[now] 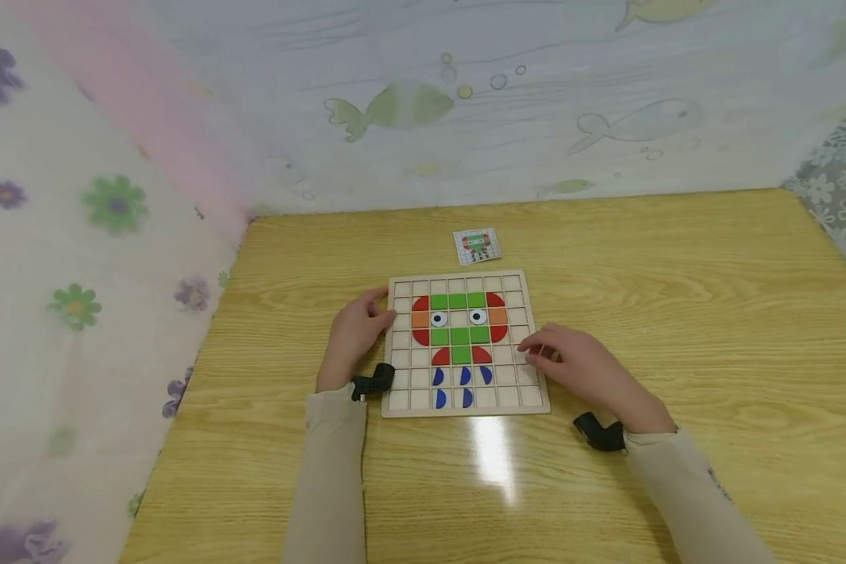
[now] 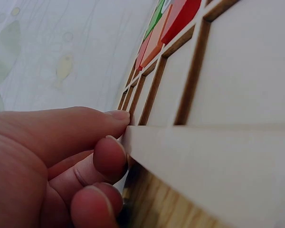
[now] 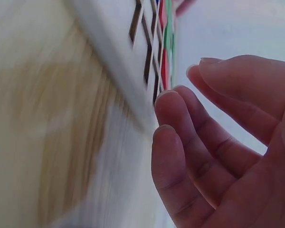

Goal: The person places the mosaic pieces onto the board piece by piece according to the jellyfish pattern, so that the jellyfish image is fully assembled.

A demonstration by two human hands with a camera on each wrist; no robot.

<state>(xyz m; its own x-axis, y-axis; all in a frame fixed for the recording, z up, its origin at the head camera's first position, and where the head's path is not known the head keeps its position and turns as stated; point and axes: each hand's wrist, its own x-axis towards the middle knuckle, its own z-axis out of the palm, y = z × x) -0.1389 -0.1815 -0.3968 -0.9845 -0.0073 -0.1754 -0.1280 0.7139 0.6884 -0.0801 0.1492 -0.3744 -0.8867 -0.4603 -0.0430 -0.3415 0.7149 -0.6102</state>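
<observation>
A square wooden grid board (image 1: 399, 399) lies on the table, bearing a figure of red, orange and green pieces with two eye discs (image 1: 476, 316). Blue half-round pieces (image 1: 441, 399) sit in its lower cells, two in the bottom row and three above. My left hand (image 1: 355, 327) pinches the board's left edge; the left wrist view puts the thumb (image 2: 85, 130) at the rim and the curled fingers (image 2: 109, 159) against its side. Over the right edge hovers my right hand (image 1: 571, 360), fingers (image 3: 168, 156) loosely bent, thumb apart, nothing between them.
Behind the board lies a small picture card (image 1: 477, 246) printed with a similar figure on a grid. The wooden table (image 1: 677, 313) meets a patterned wall (image 1: 507, 141) at the back and another (image 1: 77, 376) on the left. Each wrist carries a black camera (image 1: 599, 432).
</observation>
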